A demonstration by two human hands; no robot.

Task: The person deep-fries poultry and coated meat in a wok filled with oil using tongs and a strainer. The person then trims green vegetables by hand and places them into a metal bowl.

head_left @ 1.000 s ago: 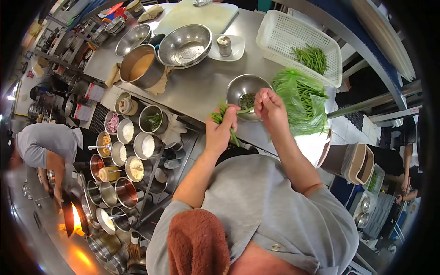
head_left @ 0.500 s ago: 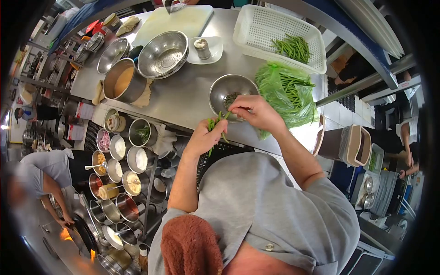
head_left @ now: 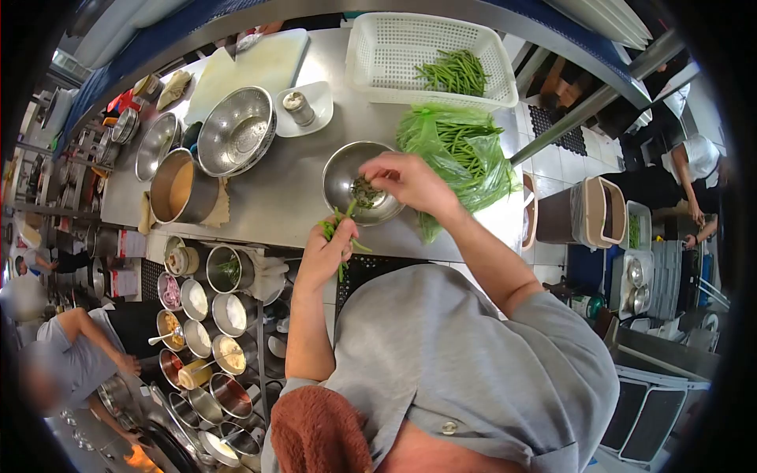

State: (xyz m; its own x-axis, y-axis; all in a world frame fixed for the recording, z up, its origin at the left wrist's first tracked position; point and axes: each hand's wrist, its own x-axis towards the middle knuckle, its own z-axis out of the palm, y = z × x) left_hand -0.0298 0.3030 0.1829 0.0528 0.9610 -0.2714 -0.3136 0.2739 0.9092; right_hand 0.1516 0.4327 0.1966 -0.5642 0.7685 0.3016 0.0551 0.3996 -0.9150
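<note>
My left hand [head_left: 325,251] is closed around several green beans [head_left: 344,224] near the table's front edge. Over the steel bowl [head_left: 337,175], my right hand [head_left: 406,183] has its fingers bent together, and anything between them is too small to make out. Small dark green bits [head_left: 364,194] lie in that bowl. Right of it is an open green plastic bag [head_left: 418,130] full of long beans. Behind the bag, a white perforated basket [head_left: 386,59] holds more green beans [head_left: 457,72].
A colander [head_left: 236,132], a pot of brown liquid [head_left: 184,187] and a white dish [head_left: 318,106] stand left on the steel table [head_left: 272,185]. Several ingredient containers [head_left: 230,314] sit below left. A co-worker [head_left: 79,347] stands by a flame. A bin [head_left: 587,213] is at right.
The view has shifted, so the table items appear further left. My right hand has moved from the beans in my left hand to above the bowl. My left hand still holds its beans.
</note>
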